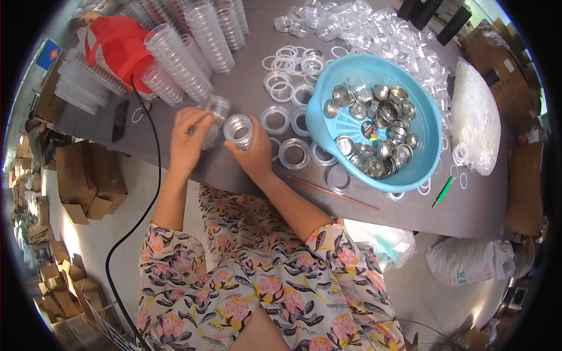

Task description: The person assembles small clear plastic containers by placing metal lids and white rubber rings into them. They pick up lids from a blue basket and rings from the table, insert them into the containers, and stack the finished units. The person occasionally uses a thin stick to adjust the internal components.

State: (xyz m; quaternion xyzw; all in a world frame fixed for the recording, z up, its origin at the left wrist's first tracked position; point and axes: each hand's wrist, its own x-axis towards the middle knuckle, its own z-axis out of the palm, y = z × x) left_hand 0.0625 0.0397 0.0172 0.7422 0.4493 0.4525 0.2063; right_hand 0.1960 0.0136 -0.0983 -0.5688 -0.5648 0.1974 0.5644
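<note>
My right hand (pixel 254 151) is wrapped round a clear round plastic jar (pixel 239 130), its ringed mouth facing up. Beside it, my left hand (pixel 188 130) grips a clear ridged plastic container (pixel 218 109), smeared by motion; whether it is one piece or several nested ones I cannot tell. Both hands are above the table's near edge, a little apart. Clear plastic rings (pixel 294 153) lie just right of my right hand. Farther right stands a light blue plastic basket (pixel 314 120) with several silvery round lids or shallow tins (pixel 387 112) inside.
Tall stacks of clear cups (pixel 178 61) and a red plastic object (pixel 120 50) stand at the far left. Loose clear jars (pixel 357 29) heap at the back. A black cable (pixel 157 152) hangs over the table edge. A copper-coloured rod (pixel 333 193) and green-handled tool (pixel 444 191) lie nearby.
</note>
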